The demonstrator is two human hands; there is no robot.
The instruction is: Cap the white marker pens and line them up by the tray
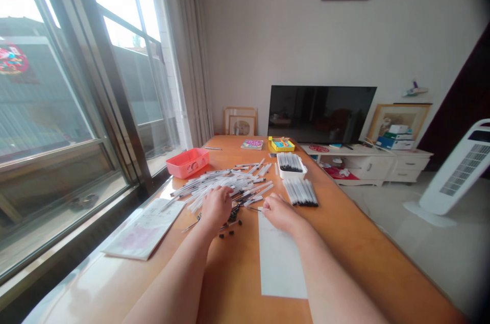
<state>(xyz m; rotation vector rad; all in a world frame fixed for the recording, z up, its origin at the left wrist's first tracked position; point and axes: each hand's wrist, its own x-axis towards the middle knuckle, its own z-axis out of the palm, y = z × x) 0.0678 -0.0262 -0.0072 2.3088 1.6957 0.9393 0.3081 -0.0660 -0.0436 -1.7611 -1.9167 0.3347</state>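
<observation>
My left hand is over the near side of a heap of loose pen parts, its fingers bent down and closed. Whatever they hold is hidden. Closed in a pinch, my right hand is above the far end of a white sheet of paper. A thin dark rod, which looks like a pen refill, sticks out to the left from its fingers. Between the hands lie small black pen caps, with a few loose ones nearer to me.
Right of the heap, a row of pens lies before a white tray of more pens. A pink basket and a booklet are at left. Farther back are a yellow box and a colourful book.
</observation>
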